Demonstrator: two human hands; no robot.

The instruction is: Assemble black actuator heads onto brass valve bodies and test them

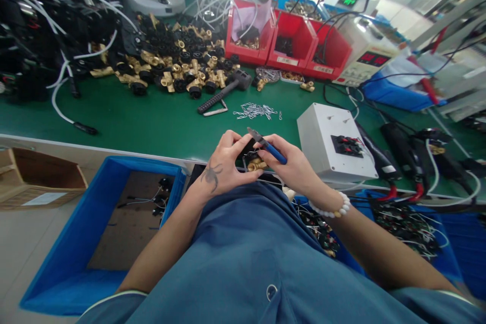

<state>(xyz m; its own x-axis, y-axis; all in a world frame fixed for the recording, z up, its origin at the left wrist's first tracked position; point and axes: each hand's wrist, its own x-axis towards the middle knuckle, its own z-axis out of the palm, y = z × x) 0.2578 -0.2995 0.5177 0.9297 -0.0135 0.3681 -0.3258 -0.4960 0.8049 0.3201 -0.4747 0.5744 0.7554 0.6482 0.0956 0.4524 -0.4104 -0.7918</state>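
Note:
Close to my body, at the front edge of the bench, my left hand [228, 162] is closed round a black part with a brass fitting [257, 164] on it; my fingers hide much of it. Blue-handled pliers [276, 153] are gripped in my right hand [292, 162], their metal jaws pointing up and left above the held part. A thin wire-like piece shows near my right fingertips, too small to make out. Beyond my hands lies a small pile of bent metal clips [255, 111]. A black hammer [227, 92] rests just left of the clips.
Many brass fittings with black caps [182, 73] are heaped at the back left. Red bins [290, 55] stand behind. To the right are a grey box [330, 136] with switches and a power supply [366, 53]. A blue crate [68, 243] sits at lower left.

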